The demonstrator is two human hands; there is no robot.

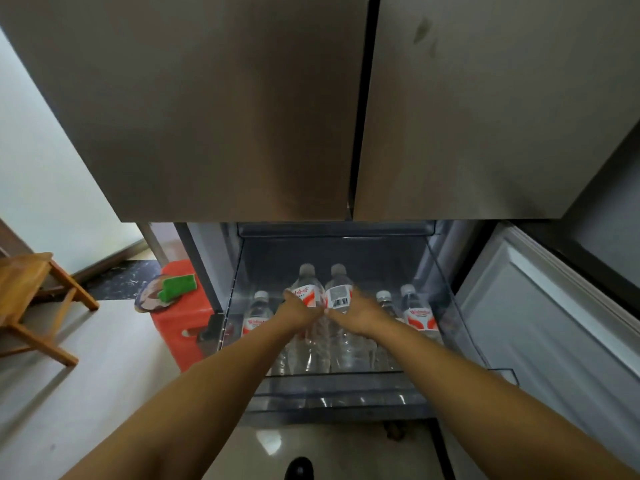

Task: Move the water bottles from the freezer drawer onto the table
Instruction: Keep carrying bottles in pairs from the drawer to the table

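Observation:
The freezer drawer (332, 386) stands pulled out below the closed upper fridge doors. Several clear water bottles with white caps and red-white labels lie in it. My left hand (297, 311) grips the middle-left bottle (304, 289) at its label. My right hand (360, 311) grips the middle-right bottle (338, 292), whose barcode faces up. Both bottles sit a little above the others. Another bottle (258, 315) lies at the left and two more (417, 311) at the right. The table is out of view.
The open freezer door (540, 306) swings out on the right. A red stool (183, 323) with a green sponge (178, 287) and a round pad stands left of the drawer. A wooden chair (31, 299) sits at far left on pale floor.

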